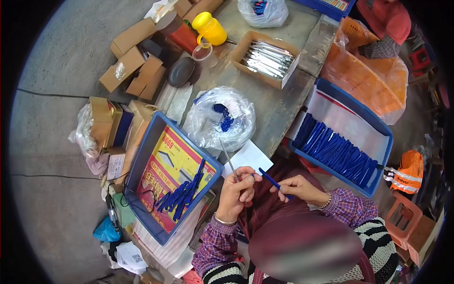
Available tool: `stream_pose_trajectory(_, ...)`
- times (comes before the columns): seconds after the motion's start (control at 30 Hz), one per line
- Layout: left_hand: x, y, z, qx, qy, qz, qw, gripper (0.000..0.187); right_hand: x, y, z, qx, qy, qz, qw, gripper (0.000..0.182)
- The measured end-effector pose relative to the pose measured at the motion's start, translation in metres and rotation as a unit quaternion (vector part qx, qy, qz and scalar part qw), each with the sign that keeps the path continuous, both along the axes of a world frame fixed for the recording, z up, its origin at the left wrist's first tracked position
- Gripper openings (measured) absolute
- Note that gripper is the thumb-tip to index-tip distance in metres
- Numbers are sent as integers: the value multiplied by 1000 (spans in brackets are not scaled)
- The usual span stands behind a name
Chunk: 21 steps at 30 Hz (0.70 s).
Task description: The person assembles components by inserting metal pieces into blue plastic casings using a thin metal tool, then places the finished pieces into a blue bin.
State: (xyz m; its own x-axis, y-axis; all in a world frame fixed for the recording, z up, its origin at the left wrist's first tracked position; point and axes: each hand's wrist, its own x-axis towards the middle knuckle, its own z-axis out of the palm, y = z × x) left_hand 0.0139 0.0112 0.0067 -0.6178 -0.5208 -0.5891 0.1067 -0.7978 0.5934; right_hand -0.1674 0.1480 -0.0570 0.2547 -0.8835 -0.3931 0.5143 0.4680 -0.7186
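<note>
My left hand (236,191) is closed around a slender metal tool (227,158), whose thin end points up toward the plastic bag. Between the fingers of my right hand (302,189) is a blue pen barrel (269,178), slanting toward my left fingertips. A white paper (249,158) lies just beyond both hands. Past it, an open clear plastic bag (198,120) holds small dark-blue parts (225,120). To the left, a blue tray (156,236) lined with a yellow and red sheet contains loose blue pen barrels (182,196).
At right, another blue tray (385,137) holds rows of blue pen barrels (336,149). A cardboard box (236,59) of silvery pens, a yellow cup (210,31) and a clear plastic cup (204,54) stand farther back. Another person (392,23) is beside an orange crate (373,75).
</note>
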Motion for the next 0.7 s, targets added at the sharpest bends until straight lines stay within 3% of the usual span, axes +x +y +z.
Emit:
stream_pose_trajectory(0.07,1,2,-7,84,55,23,995,16,-1,0,1,0,14,1,1000,29)
stream_pose_trajectory(0.2,4,4,-13,121,91,22,988,15,-1,0,1,-3,17,-1,1000,30)
stream_pose_trajectory(0.37,6,5,-17,137,102,23,985,14,-1,-1,-1,-6,2,2,1000,35)
stream_pose_trajectory(0.7,5,3,-21,137,99,17,985,11,-3,-3,-3,-13,32,0,999,30)
